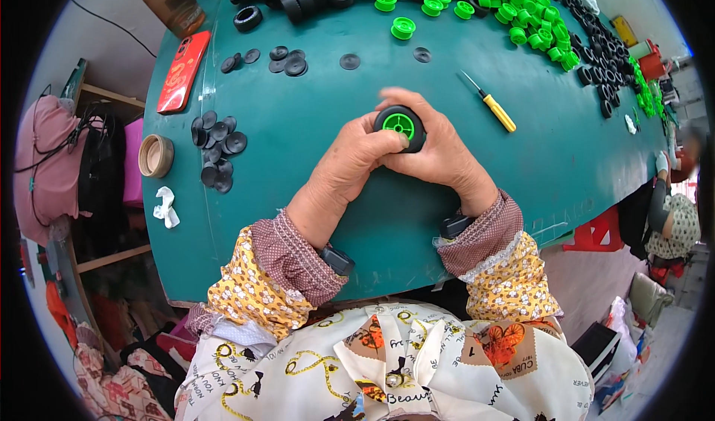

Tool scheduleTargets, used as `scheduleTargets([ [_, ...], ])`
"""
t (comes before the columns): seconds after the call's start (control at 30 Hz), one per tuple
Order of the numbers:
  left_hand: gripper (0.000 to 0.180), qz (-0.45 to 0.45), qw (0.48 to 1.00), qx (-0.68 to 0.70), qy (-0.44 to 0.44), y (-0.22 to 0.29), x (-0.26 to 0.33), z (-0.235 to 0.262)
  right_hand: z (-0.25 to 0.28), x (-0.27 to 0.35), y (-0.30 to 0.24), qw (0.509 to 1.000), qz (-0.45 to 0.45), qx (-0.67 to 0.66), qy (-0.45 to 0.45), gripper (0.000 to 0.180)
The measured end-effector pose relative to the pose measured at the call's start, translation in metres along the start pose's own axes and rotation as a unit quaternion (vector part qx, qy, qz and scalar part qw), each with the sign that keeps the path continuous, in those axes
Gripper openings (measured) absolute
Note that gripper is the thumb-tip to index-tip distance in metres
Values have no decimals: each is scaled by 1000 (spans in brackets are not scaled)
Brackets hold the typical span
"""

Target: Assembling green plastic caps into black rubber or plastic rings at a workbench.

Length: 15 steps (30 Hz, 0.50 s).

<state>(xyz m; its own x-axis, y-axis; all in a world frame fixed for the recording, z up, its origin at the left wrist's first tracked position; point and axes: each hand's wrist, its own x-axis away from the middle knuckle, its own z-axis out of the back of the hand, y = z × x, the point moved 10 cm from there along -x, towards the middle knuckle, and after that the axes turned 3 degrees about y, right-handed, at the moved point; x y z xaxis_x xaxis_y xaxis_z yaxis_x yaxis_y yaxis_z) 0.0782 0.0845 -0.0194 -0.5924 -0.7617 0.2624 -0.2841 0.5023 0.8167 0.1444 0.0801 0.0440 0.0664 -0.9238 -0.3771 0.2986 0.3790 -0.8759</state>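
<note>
I am clamping both grips, left hand [356,160] and right hand [439,149], on a black toy wheel [400,127] with green hub; a yellow screwdriver [493,106] is lying just right on the surface [298,197].

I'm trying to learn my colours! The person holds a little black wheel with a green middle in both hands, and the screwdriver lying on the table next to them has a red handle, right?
Almost. The screwdriver has a yellow handle, not red, as the head view shows. The rest holds: the left hand and the right hand together hold a small black wheel with a green middle, and the screwdriver lies on the green table beside them.
</note>
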Motion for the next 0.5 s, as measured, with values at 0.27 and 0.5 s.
scheduleTargets([
  [0.27, 33, -47, 999, 22, -12, 4, 9, -4, 5, 4, 0, 997, -52, 39, 51, 38],
  [0.5, 24, -54, 996, -65, -4, 19, 24, 19, -25, 10, -13, 994, -29, -19, -107, 61],
])
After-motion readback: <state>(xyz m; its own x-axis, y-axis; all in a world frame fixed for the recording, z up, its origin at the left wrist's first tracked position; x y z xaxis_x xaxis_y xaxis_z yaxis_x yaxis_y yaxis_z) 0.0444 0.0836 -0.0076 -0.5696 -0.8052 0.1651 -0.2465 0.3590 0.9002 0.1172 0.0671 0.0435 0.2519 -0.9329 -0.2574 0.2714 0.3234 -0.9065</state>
